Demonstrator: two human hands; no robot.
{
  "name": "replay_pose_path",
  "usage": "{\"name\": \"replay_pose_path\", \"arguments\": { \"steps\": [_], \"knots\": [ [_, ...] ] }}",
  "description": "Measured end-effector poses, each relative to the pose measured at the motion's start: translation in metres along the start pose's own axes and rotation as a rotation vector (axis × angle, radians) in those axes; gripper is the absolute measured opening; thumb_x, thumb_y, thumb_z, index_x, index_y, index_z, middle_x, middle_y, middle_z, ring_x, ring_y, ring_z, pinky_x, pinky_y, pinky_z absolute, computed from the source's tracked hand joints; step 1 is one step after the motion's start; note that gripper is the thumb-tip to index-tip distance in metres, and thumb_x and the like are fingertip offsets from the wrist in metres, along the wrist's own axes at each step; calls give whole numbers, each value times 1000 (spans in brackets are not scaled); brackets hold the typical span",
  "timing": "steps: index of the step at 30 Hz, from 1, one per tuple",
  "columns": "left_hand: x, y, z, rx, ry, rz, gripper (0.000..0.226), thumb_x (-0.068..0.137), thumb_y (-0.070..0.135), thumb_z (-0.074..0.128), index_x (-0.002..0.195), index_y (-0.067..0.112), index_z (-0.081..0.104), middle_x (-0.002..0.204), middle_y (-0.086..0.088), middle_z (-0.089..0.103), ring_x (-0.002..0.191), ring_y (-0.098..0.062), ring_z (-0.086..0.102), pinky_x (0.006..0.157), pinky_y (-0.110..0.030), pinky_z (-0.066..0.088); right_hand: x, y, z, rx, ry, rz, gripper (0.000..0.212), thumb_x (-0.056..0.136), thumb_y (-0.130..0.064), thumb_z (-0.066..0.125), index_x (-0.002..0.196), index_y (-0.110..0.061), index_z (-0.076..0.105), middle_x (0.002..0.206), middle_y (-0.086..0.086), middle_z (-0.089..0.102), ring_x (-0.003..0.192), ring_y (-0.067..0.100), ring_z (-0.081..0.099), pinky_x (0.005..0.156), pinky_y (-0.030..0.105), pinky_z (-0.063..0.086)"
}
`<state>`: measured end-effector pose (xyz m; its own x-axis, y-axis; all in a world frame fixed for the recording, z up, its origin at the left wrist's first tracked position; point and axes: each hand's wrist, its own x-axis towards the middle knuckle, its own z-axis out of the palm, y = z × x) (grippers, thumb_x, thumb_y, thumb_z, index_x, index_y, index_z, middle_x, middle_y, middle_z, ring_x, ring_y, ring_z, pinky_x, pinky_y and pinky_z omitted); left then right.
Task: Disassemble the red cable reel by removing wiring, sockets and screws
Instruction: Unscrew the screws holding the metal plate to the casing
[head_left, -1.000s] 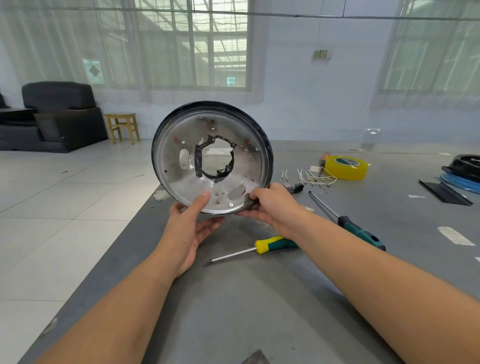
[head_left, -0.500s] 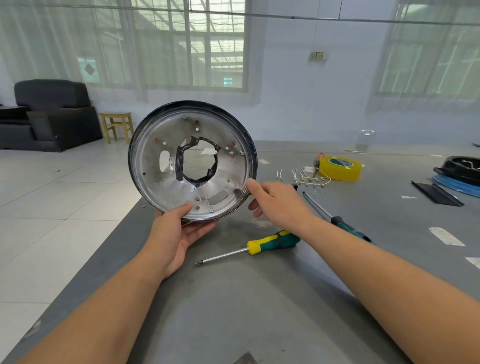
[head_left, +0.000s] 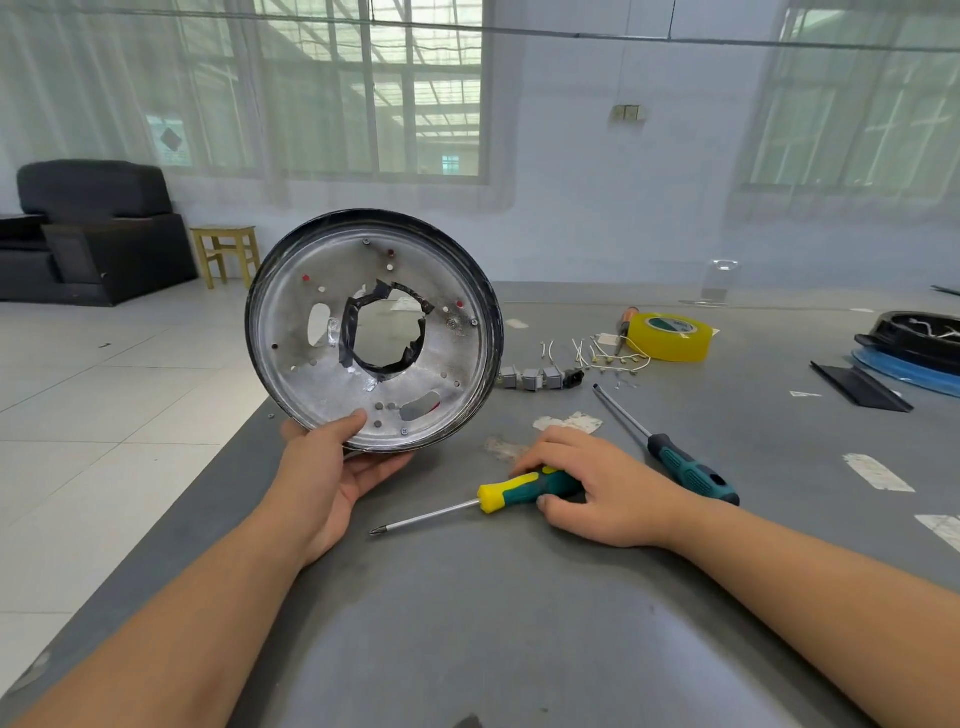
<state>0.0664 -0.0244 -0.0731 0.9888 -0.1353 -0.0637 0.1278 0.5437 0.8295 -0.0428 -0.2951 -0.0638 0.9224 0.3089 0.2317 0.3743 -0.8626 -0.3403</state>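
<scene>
The left hand (head_left: 332, 467) grips the metal reel plate (head_left: 374, 332) by its near lower rim, thumb on the silvery inner face and fingers curled underneath, holding it upright and tilted above the left edge of the grey table (head_left: 519, 649). The right hand (head_left: 597, 488) lies over the handle of the yellow-and-green screwdriver (head_left: 514, 493), fingers bent round it and thumb at its near side (the tool looks to be resting on the table, though the hand hides the contact). Its shaft points near-left, tip bare. The plate has a dark rim, a ragged ring of black tape around the centre hole, and several small holes and screws. Just right of the hand lies a second screwdriver with a dark green handle (head_left: 685, 467). Farther off sit small grey sockets (head_left: 530, 378), loose white wire pieces (head_left: 597, 353) and a roll of yellow tape (head_left: 672, 336).
</scene>
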Motion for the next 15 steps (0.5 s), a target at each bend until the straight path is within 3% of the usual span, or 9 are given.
{"name": "replay_pose_path", "arguments": {
  "steps": [3, 9, 15],
  "knots": [
    [3, -1, -2, 10, -1, -12, 37, 103, -2, 57, 131, 19, 47, 128, -19, 70, 94, -35, 79, 64, -46, 66, 0, -4, 0, -2, 10, -17, 36, 92, -23, 64, 129, -27, 65, 115, -6, 55, 108, 9, 52, 96, 34, 47],
    [7, -2, -7, 21, -14, -3, 41, 105, -4, 54, 135, 22, 47, 125, -17, 72, 91, -34, 80, 64, -46, 65, -4, -5, 2, 82, 216, -61, 38, 89, -17, 69, 126, -25, 66, 110, -11, 64, 102, 6, 59, 89, 20, 48],
    [8, -3, -8, 25, -6, -8, 48, 106, -5, 53, 145, 21, 42, 132, -20, 68, 101, -39, 77, 67, -49, 66, -5, -7, 4, 398, 422, 116, 29, 82, -28, 73, 107, -40, 68, 95, -13, 70, 86, 12, 66, 75, 24, 55]
  ]
}}
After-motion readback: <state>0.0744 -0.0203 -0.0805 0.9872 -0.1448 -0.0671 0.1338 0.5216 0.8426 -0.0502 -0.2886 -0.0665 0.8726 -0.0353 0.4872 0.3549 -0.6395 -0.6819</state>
